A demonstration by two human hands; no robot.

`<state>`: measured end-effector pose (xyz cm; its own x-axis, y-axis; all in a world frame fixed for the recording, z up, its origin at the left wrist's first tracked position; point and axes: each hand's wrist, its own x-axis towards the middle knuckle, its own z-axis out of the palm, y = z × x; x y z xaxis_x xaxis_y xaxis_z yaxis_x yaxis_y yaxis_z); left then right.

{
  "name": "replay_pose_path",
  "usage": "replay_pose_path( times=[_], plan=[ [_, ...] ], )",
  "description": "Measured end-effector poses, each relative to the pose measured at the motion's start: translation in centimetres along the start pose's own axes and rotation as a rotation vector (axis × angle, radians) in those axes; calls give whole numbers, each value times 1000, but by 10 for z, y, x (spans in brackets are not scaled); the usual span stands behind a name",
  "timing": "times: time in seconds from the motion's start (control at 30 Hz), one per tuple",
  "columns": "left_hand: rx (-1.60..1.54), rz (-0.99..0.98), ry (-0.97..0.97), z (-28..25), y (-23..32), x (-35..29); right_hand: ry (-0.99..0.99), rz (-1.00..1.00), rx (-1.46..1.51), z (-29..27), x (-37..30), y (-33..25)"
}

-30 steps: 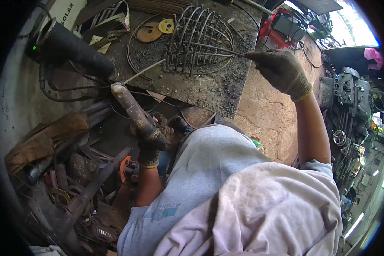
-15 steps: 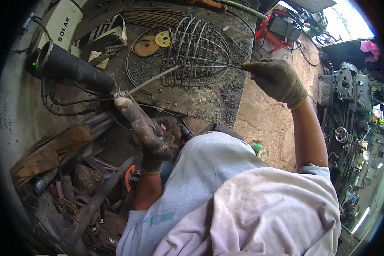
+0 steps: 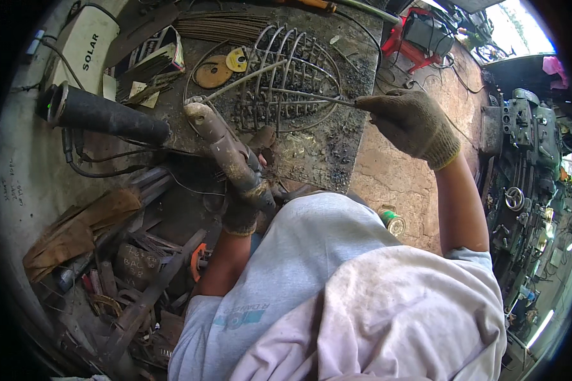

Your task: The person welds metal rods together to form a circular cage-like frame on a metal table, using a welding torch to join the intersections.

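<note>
My gloved left hand is closed around the welding electrode holder, with fingers partly hidden behind it. A welding rod clamped in its head slants up to the right, its end over a rounded grille of bent metal rods. My gloved right hand, to the right of the table, pinches a thin metal rod. This rod points left across the grille; whether it touches cannot be told. The grille lies on the metal table, inside a thin wire hoop.
A brown disc and a yellow disc lie left of the grille. Thin rods are bundled behind. A black cylinder with cables stands at the left, above scrap metal. Right are a red stool and a machine.
My left hand has moved up and to the right with the electrode holder, bringing the welding rod's end over the grille. My right hand has stayed nearly in place, still gripping its rod.
</note>
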<state>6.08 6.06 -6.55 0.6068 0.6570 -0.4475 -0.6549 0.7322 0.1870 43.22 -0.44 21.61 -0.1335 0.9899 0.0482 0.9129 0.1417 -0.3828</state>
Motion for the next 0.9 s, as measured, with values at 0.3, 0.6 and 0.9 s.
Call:
replay_pose_path(
  times=[0.3,0.6,0.9],
  plan=[
    [759,366,-222,21,-25,7,-7,19,4,-2,0,-5],
    [448,219,-311,53,-19,0,-33,56,-167,-9,-1,-28],
    [662,442,-159,96,-24,-18,-14,197,-96,-67,-6,-37]
  ],
)
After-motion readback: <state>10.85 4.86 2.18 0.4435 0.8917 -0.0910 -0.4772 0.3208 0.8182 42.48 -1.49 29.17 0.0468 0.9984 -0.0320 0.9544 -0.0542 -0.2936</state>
